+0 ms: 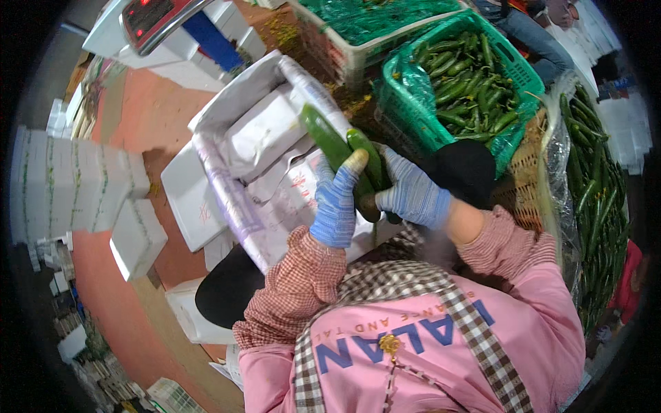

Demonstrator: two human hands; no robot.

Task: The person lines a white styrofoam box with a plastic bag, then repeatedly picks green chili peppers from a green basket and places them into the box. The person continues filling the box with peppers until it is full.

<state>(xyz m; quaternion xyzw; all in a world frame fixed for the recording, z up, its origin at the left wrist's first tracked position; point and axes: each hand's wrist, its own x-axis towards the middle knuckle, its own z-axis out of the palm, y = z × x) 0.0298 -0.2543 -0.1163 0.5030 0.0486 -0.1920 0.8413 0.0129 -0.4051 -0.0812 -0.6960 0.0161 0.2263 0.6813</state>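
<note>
Both hands wear blue knitted gloves and meet over the right side of a white foam box lined with white paper. My left hand grips a long green cucumber, its thumb reaching over towards a second one. That second, darker cucumber lies alongside the first, and my right hand is closed around its lower part. The lower ends of the cucumbers overlap between the hands, so which hand bears which there is partly hidden. Inside the box are a paper-wrapped bundle and paper with red writing.
A green plastic crate of small cucumbers stands ahead on the right, beside a white crate lined with green film. More cucumbers fill a plastic-lined wicker basket at the right. Foam boxes are stacked left; a scale display is upper left.
</note>
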